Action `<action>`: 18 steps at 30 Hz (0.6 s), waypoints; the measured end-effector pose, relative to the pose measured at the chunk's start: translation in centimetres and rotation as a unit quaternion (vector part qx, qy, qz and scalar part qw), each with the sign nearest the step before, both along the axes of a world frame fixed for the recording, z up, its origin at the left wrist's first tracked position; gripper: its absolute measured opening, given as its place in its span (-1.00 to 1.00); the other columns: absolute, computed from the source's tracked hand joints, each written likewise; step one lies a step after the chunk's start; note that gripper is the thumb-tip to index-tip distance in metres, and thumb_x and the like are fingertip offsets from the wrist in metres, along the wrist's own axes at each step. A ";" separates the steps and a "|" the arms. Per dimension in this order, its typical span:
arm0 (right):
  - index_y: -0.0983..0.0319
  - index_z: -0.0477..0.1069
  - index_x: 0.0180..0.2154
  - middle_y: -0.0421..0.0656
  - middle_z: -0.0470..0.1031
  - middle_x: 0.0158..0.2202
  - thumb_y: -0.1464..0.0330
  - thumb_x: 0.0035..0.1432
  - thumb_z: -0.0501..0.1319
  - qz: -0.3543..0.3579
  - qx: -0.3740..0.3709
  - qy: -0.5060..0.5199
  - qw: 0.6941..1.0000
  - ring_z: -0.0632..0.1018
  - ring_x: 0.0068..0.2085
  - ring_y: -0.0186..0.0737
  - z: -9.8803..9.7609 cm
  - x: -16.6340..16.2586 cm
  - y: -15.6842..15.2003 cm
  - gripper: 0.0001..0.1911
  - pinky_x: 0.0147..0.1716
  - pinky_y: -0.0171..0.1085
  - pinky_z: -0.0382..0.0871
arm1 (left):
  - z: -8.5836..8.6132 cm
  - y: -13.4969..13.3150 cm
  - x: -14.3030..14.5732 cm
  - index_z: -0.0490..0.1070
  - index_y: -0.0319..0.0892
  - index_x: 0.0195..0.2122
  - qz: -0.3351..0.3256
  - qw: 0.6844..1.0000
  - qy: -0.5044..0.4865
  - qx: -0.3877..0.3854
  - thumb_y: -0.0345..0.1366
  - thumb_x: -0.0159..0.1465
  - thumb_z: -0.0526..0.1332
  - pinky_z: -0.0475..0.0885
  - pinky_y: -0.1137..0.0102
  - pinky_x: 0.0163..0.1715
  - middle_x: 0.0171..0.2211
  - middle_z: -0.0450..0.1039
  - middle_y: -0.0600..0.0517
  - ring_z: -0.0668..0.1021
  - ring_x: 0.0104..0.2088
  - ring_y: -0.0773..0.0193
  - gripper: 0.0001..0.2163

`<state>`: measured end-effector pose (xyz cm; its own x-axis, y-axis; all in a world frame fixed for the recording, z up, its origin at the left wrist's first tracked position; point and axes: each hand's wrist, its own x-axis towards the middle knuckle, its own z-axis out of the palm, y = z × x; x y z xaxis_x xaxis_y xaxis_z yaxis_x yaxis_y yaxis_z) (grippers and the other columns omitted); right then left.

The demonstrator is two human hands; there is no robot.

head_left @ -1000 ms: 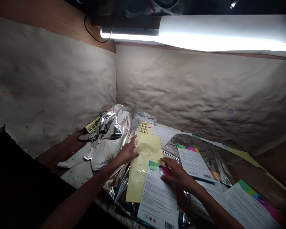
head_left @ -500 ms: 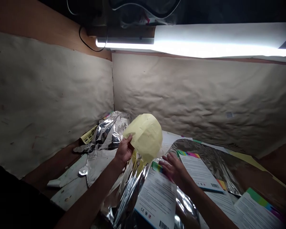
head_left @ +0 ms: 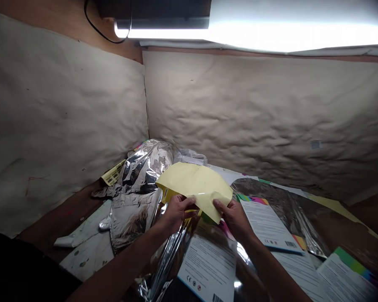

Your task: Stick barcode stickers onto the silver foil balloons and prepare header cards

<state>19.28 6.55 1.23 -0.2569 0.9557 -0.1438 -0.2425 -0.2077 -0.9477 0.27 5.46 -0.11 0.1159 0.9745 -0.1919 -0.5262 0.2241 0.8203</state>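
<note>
A pale yellow sheet of paper (head_left: 195, 180) with a rounded far edge is held up over the work surface, bowed a little. My left hand (head_left: 178, 212) pinches its near edge, thumb on top. At the near right corner my right hand (head_left: 234, 216) grips the same sheet between thumb and fingers. Below the hands lies a printed white packet (head_left: 208, 264) with small symbols and a barcode, resting on shiny silver foil (head_left: 166, 251). Part of the packet's coloured top is hidden behind the sheet and hands.
More printed packets (head_left: 267, 222) lie to the right, over dark reflective film (head_left: 290, 209). Crumpled silver foil balloons (head_left: 148, 163) are heaped at the left, near a yellow label sheet (head_left: 112, 173). Paper-covered walls (head_left: 264, 113) enclose the back and left, under a tube light (head_left: 164, 33).
My right hand has moved from above the packet onto the yellow sheet and closed on it. The sheet has tilted flatter and turned, and my left hand has shifted to its near edge.
</note>
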 end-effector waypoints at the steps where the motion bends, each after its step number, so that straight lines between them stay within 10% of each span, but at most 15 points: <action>1: 0.27 0.50 -0.20 -0.07 0.63 -0.29 0.14 -0.03 0.43 0.010 0.003 0.001 1.000 0.63 -0.37 -0.05 0.0 0.1 0.0 -0.58 -0.45 -0.20 0.50 | -0.1 0.0 0.1 0.51 -0.30 -0.33 0.003 1.000 -0.001 -0.001 -0.25 0.00 0.49 0.46 0.54 -0.51 -0.35 0.52 -0.03 0.54 -0.42 0.36 -0.71; 12: 0.27 0.35 0.07 0.01 0.54 -0.12 0.05 0.06 0.33 -0.008 0.056 -0.159 0.986 0.58 -0.26 -0.05 -0.7 1.4 1.2 -0.37 -0.35 -0.15 0.52 | -1.1 0.1 0.4 0.54 -0.24 -0.21 0.072 0.995 0.040 0.057 -0.17 -0.01 0.48 0.52 0.39 -0.33 -0.23 0.57 -0.06 0.59 -0.25 0.18 -0.63; 15: 0.18 0.12 0.25 0.01 0.42 0.02 0.09 0.08 0.32 -0.227 0.204 -0.301 0.904 0.51 -0.11 -0.04 0.3 2.2 1.4 -0.21 -0.20 -0.11 0.50 | -0.9 0.0 0.5 0.56 -0.25 -0.22 0.086 0.993 0.049 0.069 -0.16 -0.02 0.49 0.53 0.36 -0.28 -0.26 0.58 -0.05 0.59 -0.24 0.18 -0.62; 18: 0.16 0.33 0.11 -0.04 0.42 -0.03 0.20 0.19 0.25 -0.233 0.360 -0.373 0.823 0.48 -0.11 -0.08 1.2 1.9 0.4 -0.53 -0.13 -0.11 0.45 | -1.0 -0.1 0.7 0.56 -0.26 -0.20 0.071 0.994 0.054 0.065 -0.16 -0.01 0.49 0.53 0.34 -0.27 -0.26 0.58 -0.06 0.58 -0.25 0.18 -0.61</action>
